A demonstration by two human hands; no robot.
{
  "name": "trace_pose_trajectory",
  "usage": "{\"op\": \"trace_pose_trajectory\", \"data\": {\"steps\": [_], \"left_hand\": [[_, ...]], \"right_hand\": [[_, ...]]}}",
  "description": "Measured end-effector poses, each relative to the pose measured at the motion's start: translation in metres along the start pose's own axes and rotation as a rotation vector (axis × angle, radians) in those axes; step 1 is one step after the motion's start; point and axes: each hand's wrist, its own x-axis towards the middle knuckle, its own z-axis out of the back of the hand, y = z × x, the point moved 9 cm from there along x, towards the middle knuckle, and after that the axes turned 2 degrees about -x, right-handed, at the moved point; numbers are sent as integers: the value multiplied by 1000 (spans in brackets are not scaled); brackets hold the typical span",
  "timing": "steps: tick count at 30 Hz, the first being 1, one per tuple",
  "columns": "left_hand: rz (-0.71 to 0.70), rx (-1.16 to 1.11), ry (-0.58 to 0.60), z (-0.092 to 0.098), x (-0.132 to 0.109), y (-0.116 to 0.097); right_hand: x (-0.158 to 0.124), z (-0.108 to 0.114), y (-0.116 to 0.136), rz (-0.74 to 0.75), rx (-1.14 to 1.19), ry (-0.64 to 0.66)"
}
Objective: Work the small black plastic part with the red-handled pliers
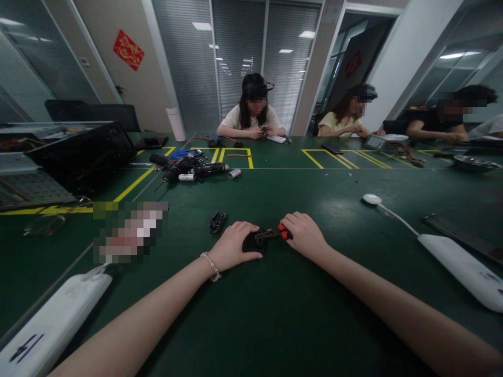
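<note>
Near the middle of the green table, my left hand [232, 246] has its thumb and fingers closed around a small black part [260, 245], partly hidden by the fingers. My right hand [304, 234] is wrapped round the red handles of a pair of pliers [270, 234]. The dark jaws point left and lie over the black part; whether they grip it cannot be made out. Just beyond my left hand, a second black piece [217, 222] with a ridged, open shape rests on the table.
A power drill [173, 172] lies among cables further back. White devices with cords flank my arms, one at left [58, 319] and one at right [458, 264]. Eyeglasses [45, 224] and a dark computer panel [84, 157] are at far left. Several people sit across the table.
</note>
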Motion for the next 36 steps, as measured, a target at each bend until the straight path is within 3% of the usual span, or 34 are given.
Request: {"op": "trace_pose_trajectory", "data": {"steps": [36], "left_hand": [[-1,-3,-6,-1,1,1]], "right_hand": [[-1,-1,-5,-17,27,-21]]}}
